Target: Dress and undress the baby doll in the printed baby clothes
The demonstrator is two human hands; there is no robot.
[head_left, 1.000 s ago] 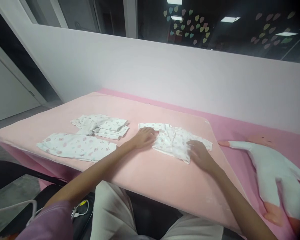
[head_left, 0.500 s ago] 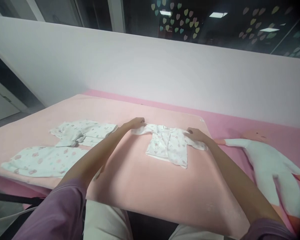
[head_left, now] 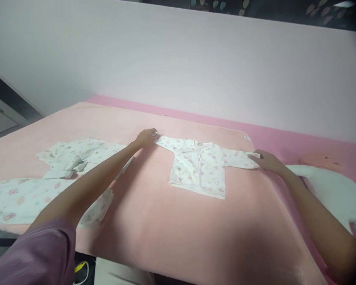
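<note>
A small white baby shirt (head_left: 199, 168) with a pale print lies front up and spread out, its sleeves stretched to both sides. The cuff of the sleeve on the left is pinched in my left hand (head_left: 147, 138). At the other end, my right hand (head_left: 266, 160) grips the opposite cuff between thumb and fingers. Under the shirt is a peach-pink sheet (head_left: 172, 225) covering the table or bed.
Left of the shirt lie a crumpled white printed garment (head_left: 83, 152) and a larger white printed garment (head_left: 26, 198), partly behind my left forearm. A white plush doll (head_left: 335, 190) rests on the pink surface at right. A white wall (head_left: 178, 67) rises behind.
My hands have moved apart to the cuffs, and the sleeves are now pulled out straight. The shirt's body lies flatter and smoother. The view has tipped downward.
</note>
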